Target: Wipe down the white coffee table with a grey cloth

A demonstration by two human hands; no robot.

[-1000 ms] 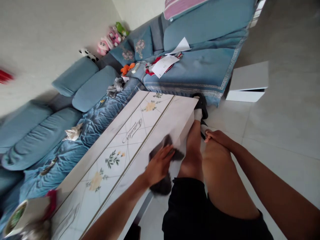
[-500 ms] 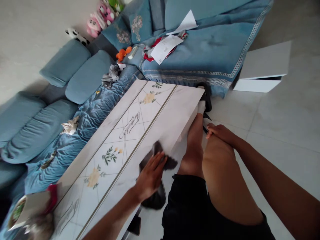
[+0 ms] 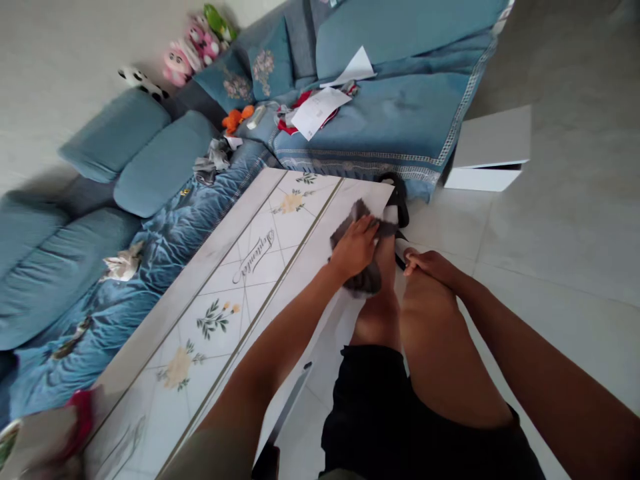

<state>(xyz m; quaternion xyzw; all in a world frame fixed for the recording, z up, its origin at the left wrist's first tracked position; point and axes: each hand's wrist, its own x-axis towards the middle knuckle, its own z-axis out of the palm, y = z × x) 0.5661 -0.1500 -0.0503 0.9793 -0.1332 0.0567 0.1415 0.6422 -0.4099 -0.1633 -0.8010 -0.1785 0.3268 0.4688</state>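
Note:
My left hand (image 3: 356, 248) presses a dark grey cloth (image 3: 364, 280) onto the white table (image 3: 320, 257) near its far right corner. The cloth's loose edges spread past my fingers and hang over the table's edge, above my shin. Flower prints and the word "September" run along the tabletop. My right hand (image 3: 429, 264) rests on my bent knee, its fingers curled together, with no object visible in it.
A blue sofa (image 3: 400, 123) wraps the far and left sides, holding papers (image 3: 320, 112), clothes (image 3: 213, 160) and plush toys (image 3: 177, 63). A white box (image 3: 493, 147) stands on the tiled floor at right. A blurred pot (image 3: 43, 437) is at the table's near left.
My left hand has slid the cloth along the table's edge, away from me toward the far right corner. My right hand stays on my knee. The view has shifted slightly.

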